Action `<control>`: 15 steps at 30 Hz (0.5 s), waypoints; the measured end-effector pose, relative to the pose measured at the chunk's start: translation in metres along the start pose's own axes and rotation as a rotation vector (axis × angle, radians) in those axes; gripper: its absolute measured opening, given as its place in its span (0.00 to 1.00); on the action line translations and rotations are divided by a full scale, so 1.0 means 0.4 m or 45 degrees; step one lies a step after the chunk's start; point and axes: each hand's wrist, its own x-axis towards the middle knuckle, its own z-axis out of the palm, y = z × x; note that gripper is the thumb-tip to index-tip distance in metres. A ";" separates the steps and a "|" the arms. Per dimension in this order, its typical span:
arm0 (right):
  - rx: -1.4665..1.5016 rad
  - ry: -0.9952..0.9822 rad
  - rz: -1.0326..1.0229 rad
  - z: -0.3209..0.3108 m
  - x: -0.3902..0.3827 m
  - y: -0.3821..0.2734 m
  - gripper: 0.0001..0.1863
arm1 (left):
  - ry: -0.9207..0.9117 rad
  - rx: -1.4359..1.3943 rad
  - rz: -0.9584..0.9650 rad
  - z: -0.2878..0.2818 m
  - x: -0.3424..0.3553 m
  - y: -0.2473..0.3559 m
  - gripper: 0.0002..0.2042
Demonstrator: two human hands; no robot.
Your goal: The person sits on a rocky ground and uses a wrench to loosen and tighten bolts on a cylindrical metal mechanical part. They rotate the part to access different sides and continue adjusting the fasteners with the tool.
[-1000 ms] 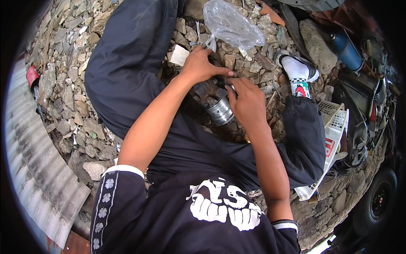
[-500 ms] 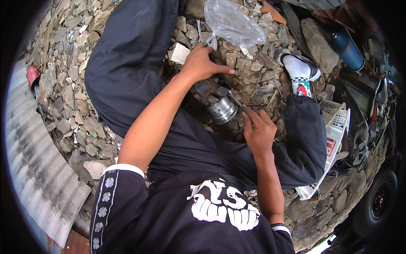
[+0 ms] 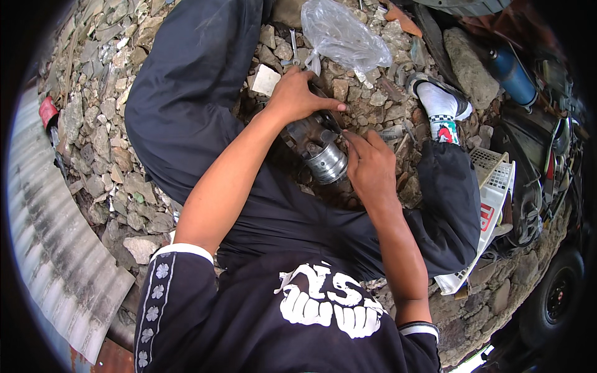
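On the rubble between my legs lies a dark, greasy metal machine part with a shiny ribbed silver cylinder (image 3: pixel 327 164) at its near end. My left hand (image 3: pixel 300 96) grips its far end, thumb stretched out to the right and the other fingers partly hidden behind it. My right hand (image 3: pixel 373 165) is closed in a pinch at the part's right side, just above the cylinder. A thin metal rod-like tool is in its fingers; most of it is hidden by the hand, and its tip is unclear against the dark part.
A wrench (image 3: pixel 293 43) and a clear plastic bag (image 3: pixel 345 37) lie beyond my left hand. At right stand a white plastic basket (image 3: pixel 488 211) and a blue cylinder (image 3: pixel 513 76). Corrugated sheet (image 3: pixel 62 236) runs along the left. Loose stones surround my legs.
My right hand has moved up and slightly left, closer along the machine part, carrying the thin tool. My left hand stays at the part's far end.
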 end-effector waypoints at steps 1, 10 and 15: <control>-0.002 -0.036 0.006 -0.005 0.004 -0.003 0.14 | 0.000 0.005 -0.003 -0.001 0.000 0.001 0.54; -0.046 -0.156 -0.004 -0.014 0.022 -0.008 0.14 | -0.105 -0.018 -0.063 -0.021 0.000 0.019 0.56; -0.077 -0.231 0.020 -0.018 0.026 -0.006 0.14 | -0.114 -0.031 -0.072 -0.020 0.002 0.015 0.56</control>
